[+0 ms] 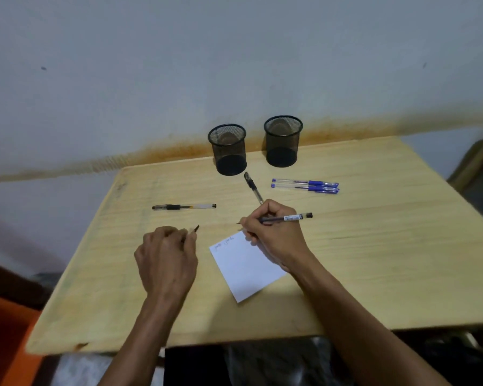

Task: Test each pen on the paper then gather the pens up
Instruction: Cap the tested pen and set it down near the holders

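Paper [248, 267] is lying near the front edge of the table [374, 246], two small scribbles already showing along its far edge. A black pen [286, 218] is pinched in the right hand [273, 232], fingers curled tight round the barrel, tip held just off the paper's far corner. A dark pen cap [195, 229], so it appears, is nipped between the curled fingertips of the left hand [166, 254], which is kept left of the sheet.

Two more black pens are seen on the table: one [184, 207] toward the left edge, another [253, 187] angled just in front of the left mesh cup [229, 149]. Two blue pens [304, 186] are laid side by side, touching, in front of the right mesh cup [282, 140].

For a clean test, the tip should be brought onto bare white beside the earlier marks, and a short stroke drawn with light pressure. The sheet is loose, so it would best be steadied by the left hand before the stroke is made, lest it skid. The cap should be kept ready for refitting.
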Tool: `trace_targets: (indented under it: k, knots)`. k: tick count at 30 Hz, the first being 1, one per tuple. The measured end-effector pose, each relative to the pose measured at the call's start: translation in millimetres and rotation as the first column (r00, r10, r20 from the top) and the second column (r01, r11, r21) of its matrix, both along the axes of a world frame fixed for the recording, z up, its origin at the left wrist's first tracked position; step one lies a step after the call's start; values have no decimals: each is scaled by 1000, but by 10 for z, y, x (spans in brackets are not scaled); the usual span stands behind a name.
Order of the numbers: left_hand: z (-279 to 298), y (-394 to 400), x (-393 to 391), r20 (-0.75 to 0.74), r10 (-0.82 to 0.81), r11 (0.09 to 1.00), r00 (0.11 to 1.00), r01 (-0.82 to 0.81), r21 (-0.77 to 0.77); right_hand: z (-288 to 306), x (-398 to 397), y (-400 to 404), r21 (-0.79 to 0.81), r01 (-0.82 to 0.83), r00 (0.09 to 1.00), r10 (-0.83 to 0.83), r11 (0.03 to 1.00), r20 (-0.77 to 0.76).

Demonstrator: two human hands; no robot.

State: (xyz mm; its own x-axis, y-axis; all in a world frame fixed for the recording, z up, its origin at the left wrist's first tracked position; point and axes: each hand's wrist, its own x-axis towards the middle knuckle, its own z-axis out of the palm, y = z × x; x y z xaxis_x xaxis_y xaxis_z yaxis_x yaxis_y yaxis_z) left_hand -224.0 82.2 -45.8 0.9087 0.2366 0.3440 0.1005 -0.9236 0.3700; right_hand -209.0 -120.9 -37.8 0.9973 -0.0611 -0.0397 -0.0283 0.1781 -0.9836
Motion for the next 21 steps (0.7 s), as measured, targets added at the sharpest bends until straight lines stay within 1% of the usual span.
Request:
trace_targets:
  k: [3, 5, 7, 8, 10, 12, 15, 17, 21]
  knots:
    - [-13, -31, 14, 23, -9, 1000, 1000, 10, -8, 31, -20, 15, -25, -9, 1000, 8, 1000, -15]
    - [-1, -53, -8, 55, -28, 998, 998, 30, -49, 80, -34, 18, 3, -39, 999, 39, 999, -28]
    - [76, -81, -53, 92, -58, 978, 994, 75, -195, 163, -58, 11, 54, -57, 997, 59, 997, -42]
    - [137, -108, -87, 115, -72, 953, 991, 102, -284, 218, -80, -1, 61, -48, 998, 51, 997, -45]
    - [272, -187, -162, 159, -93, 885, 983, 155, -440, 364, -160, -37, 24, -14, 999, 15, 1000, -36]
    - [378, -266, -232, 185, -148, 807, 971, 227, -545, 495, -273, -92, -12, 8, 1000, -8, 1000, 1]
    - [447, -343, -302, 226, -269, 731, 936, 351, -585, 613, -442, -194, -44, 46, 996, -43, 998, 77]
    - [454, -382, -329, 242, -341, 697, 908, 418, -583, 630, -510, -248, -130, 92, 989, -75, 987, 127]
    - [478, -463, -361, 258, -412, 674, 874, 483, -559, 629, -560, -339, -271, 109, 984, -65, 956, 166]
